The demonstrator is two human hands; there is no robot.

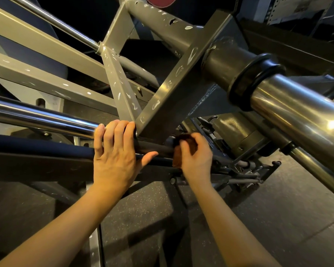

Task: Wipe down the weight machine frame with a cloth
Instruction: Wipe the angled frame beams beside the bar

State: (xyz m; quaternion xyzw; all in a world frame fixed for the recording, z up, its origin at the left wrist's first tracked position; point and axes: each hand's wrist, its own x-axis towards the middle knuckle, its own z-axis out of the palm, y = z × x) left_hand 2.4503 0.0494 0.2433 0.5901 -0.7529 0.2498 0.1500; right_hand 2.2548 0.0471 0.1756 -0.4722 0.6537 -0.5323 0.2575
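Observation:
The weight machine frame (174,81) fills the view: grey painted square tubes with chipped spots, joined at a corner near the middle. My left hand (114,153) grips a dark round bar (154,148) just below that corner, fingers curled over its top and thumb underneath. My right hand (195,155) holds a small brown cloth (178,158) bunched against the same bar, just right of the left hand. Most of the cloth is hidden by the fingers.
A thick chrome sleeve with a black collar (256,81) runs down to the right edge. A chrome rod (41,116) and a dark padded bar (37,147) reach in from the left. Speckled rubber floor (147,212) lies below, with small linkages (249,170) behind my right hand.

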